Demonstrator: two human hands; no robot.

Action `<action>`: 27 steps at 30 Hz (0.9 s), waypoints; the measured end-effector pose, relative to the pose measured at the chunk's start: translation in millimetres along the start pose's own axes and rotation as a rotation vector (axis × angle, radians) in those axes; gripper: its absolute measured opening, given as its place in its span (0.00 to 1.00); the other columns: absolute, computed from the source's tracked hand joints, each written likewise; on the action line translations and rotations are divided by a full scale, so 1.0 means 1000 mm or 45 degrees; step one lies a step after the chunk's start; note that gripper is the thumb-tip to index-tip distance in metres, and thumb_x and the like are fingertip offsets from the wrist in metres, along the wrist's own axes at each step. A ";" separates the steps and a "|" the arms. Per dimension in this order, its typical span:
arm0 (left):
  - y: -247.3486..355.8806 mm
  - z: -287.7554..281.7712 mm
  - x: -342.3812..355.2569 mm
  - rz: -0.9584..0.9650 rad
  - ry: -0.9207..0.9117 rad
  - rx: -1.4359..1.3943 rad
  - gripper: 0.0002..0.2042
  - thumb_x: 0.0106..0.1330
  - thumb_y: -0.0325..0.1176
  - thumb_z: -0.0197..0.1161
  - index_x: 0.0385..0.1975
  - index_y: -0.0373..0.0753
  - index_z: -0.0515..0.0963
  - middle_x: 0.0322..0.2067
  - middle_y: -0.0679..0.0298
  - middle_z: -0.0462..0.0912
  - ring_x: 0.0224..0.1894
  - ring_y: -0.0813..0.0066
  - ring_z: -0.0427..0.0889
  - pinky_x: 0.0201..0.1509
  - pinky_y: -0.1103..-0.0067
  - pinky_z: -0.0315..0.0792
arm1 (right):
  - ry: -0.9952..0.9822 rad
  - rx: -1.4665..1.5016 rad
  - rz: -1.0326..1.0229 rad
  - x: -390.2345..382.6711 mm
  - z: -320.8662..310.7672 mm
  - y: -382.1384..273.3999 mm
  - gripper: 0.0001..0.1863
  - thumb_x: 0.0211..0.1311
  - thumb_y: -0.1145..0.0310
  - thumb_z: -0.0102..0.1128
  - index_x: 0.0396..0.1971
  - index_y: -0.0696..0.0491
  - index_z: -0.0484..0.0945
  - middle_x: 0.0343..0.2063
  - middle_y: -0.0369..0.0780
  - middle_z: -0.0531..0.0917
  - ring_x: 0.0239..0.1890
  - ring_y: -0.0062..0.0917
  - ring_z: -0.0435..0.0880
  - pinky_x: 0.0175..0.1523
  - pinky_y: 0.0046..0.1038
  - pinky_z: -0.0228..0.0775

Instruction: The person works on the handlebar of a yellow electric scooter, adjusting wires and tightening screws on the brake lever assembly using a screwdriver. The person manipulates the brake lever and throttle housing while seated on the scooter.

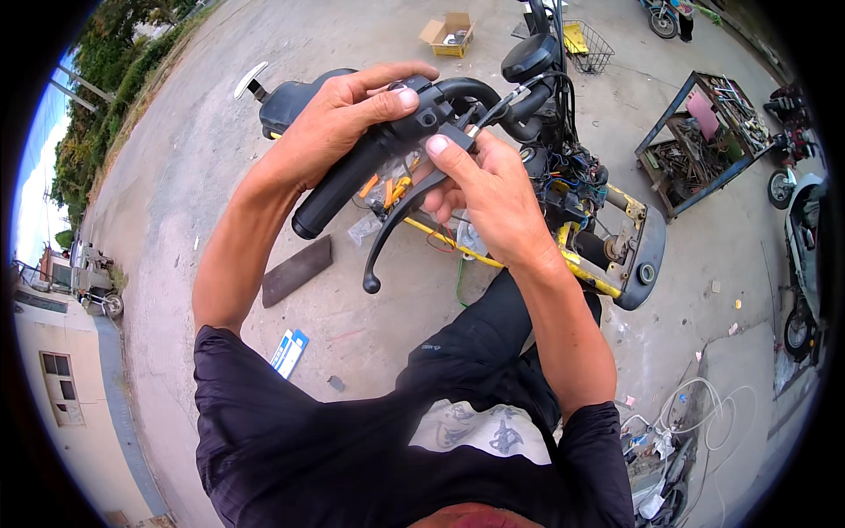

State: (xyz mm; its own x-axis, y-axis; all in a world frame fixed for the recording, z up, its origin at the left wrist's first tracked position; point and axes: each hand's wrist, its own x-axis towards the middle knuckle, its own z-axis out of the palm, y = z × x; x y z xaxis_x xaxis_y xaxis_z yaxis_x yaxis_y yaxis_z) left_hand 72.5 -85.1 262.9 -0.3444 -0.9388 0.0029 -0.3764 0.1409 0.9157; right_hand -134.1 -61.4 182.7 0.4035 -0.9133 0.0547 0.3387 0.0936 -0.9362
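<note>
The handlebar of a partly stripped scooter, its yellow frame (594, 273) exposed, reaches across in front of me. My left hand (339, 114) grips the black switch housing (427, 116), thumb on top. Below that hand, the black rubber grip (330, 195) points toward me. My right hand (497, 189) pinches the base of a black brake lever (392, 233) between thumb and fingers. That lever slants down and left, apart from the grip. A cable end (475, 130) shows by the right thumb; the curled fingers partly hide the lever's base.
Loose wiring (563, 189) crowds the scooter's front. Beyond stand a cardboard box (451, 40) and a wire basket (591, 48). To the right are a metal tool stand (695, 198) and parked scooters (797, 255). A dark flat board (297, 271) and a blue-white carton (289, 352) lie on the ground.
</note>
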 end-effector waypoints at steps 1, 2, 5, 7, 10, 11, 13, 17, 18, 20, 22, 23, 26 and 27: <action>0.001 0.000 0.000 0.011 0.001 0.035 0.24 0.76 0.43 0.64 0.67 0.36 0.77 0.45 0.63 0.87 0.44 0.81 0.85 0.51 0.80 0.80 | -0.007 0.042 -0.008 0.000 -0.001 0.002 0.18 0.78 0.58 0.61 0.47 0.60 0.76 0.36 0.42 0.86 0.26 0.17 0.83 0.30 0.20 0.79; 0.002 0.000 0.001 0.024 -0.004 0.028 0.24 0.76 0.43 0.64 0.66 0.35 0.77 0.45 0.63 0.87 0.44 0.81 0.85 0.50 0.81 0.80 | -0.020 0.061 -0.012 0.000 -0.001 0.003 0.18 0.78 0.58 0.61 0.47 0.60 0.75 0.36 0.42 0.86 0.26 0.17 0.83 0.30 0.20 0.79; 0.001 -0.003 0.002 0.037 -0.034 0.012 0.25 0.75 0.43 0.65 0.66 0.35 0.77 0.46 0.62 0.87 0.44 0.81 0.84 0.50 0.81 0.79 | -0.035 0.051 0.000 -0.001 0.000 -0.003 0.17 0.78 0.58 0.61 0.48 0.60 0.75 0.36 0.42 0.85 0.26 0.18 0.83 0.31 0.20 0.80; 0.000 -0.006 0.004 0.026 -0.064 -0.036 0.26 0.75 0.45 0.66 0.67 0.36 0.77 0.46 0.62 0.87 0.44 0.81 0.84 0.51 0.81 0.79 | -0.038 -0.003 0.002 0.000 0.000 -0.009 0.17 0.78 0.59 0.61 0.48 0.60 0.75 0.36 0.43 0.85 0.26 0.18 0.83 0.30 0.21 0.80; -0.003 -0.009 0.005 0.058 -0.083 0.012 0.28 0.75 0.47 0.67 0.68 0.36 0.76 0.47 0.62 0.87 0.47 0.78 0.84 0.54 0.78 0.79 | -0.015 -0.040 0.015 0.001 0.001 -0.010 0.17 0.78 0.59 0.61 0.48 0.60 0.74 0.36 0.43 0.85 0.25 0.18 0.83 0.30 0.21 0.80; -0.003 -0.007 0.002 0.087 -0.079 0.063 0.28 0.75 0.48 0.67 0.68 0.37 0.76 0.48 0.62 0.87 0.48 0.78 0.84 0.55 0.77 0.78 | -0.011 -0.033 0.024 -0.001 0.002 -0.010 0.17 0.78 0.59 0.61 0.48 0.60 0.74 0.36 0.43 0.85 0.25 0.18 0.83 0.30 0.21 0.80; -0.002 -0.008 0.003 0.160 -0.107 0.155 0.30 0.74 0.49 0.69 0.69 0.37 0.74 0.47 0.62 0.86 0.49 0.77 0.83 0.56 0.76 0.77 | 0.004 -0.037 0.046 -0.001 0.002 -0.012 0.18 0.78 0.59 0.61 0.48 0.61 0.74 0.36 0.44 0.85 0.25 0.18 0.82 0.29 0.21 0.79; 0.005 -0.006 0.000 0.174 -0.134 0.197 0.32 0.71 0.46 0.72 0.70 0.36 0.73 0.45 0.64 0.85 0.45 0.80 0.80 0.51 0.78 0.76 | -0.022 -0.097 0.055 0.001 0.002 -0.015 0.19 0.78 0.57 0.61 0.48 0.61 0.74 0.36 0.44 0.85 0.24 0.18 0.82 0.29 0.21 0.78; 0.005 -0.006 0.001 0.165 -0.125 0.199 0.31 0.71 0.45 0.72 0.70 0.37 0.73 0.44 0.65 0.85 0.45 0.80 0.80 0.51 0.79 0.76 | -0.023 -0.086 0.049 0.001 0.002 -0.013 0.19 0.78 0.57 0.61 0.48 0.61 0.74 0.36 0.43 0.85 0.24 0.18 0.82 0.29 0.21 0.78; 0.005 -0.006 0.002 0.142 -0.114 0.209 0.30 0.72 0.43 0.72 0.69 0.37 0.74 0.44 0.66 0.84 0.44 0.81 0.80 0.50 0.79 0.76 | -0.025 -0.077 0.037 0.002 0.001 -0.012 0.20 0.78 0.56 0.61 0.48 0.60 0.75 0.35 0.42 0.85 0.24 0.18 0.82 0.28 0.20 0.77; 0.005 -0.005 0.001 0.114 -0.073 0.231 0.29 0.71 0.43 0.71 0.69 0.37 0.74 0.44 0.65 0.84 0.44 0.80 0.80 0.50 0.79 0.76 | -0.026 -0.082 0.021 0.001 -0.001 -0.014 0.20 0.78 0.56 0.60 0.48 0.60 0.75 0.33 0.41 0.85 0.24 0.17 0.82 0.28 0.20 0.76; 0.004 -0.003 0.001 0.102 -0.055 0.240 0.29 0.71 0.42 0.71 0.68 0.37 0.74 0.44 0.65 0.84 0.44 0.80 0.80 0.50 0.79 0.76 | -0.011 -0.065 0.008 0.001 -0.001 -0.013 0.19 0.78 0.57 0.60 0.47 0.60 0.75 0.31 0.40 0.84 0.23 0.17 0.82 0.27 0.20 0.76; 0.000 0.000 -0.003 0.089 0.002 0.134 0.30 0.69 0.44 0.71 0.67 0.37 0.75 0.46 0.64 0.83 0.45 0.79 0.80 0.51 0.78 0.76 | 0.029 -0.015 -0.020 0.000 0.004 -0.007 0.16 0.78 0.59 0.59 0.46 0.60 0.75 0.27 0.37 0.83 0.22 0.16 0.82 0.26 0.20 0.74; -0.001 0.003 -0.004 0.122 0.040 0.163 0.31 0.68 0.46 0.71 0.68 0.38 0.75 0.49 0.63 0.83 0.48 0.77 0.80 0.53 0.78 0.76 | 0.038 0.000 -0.022 -0.001 0.006 -0.005 0.16 0.78 0.59 0.59 0.46 0.60 0.75 0.27 0.36 0.83 0.21 0.16 0.81 0.26 0.20 0.74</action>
State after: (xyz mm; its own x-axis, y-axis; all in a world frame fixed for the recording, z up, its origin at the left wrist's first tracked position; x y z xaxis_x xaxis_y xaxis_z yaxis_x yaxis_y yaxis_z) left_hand 71.9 -81.1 260.7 -0.3577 -0.9282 0.1024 -0.4502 0.2675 0.8519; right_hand -131.5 -58.5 189.2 0.3720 -0.9263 0.0602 0.3452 0.0778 -0.9353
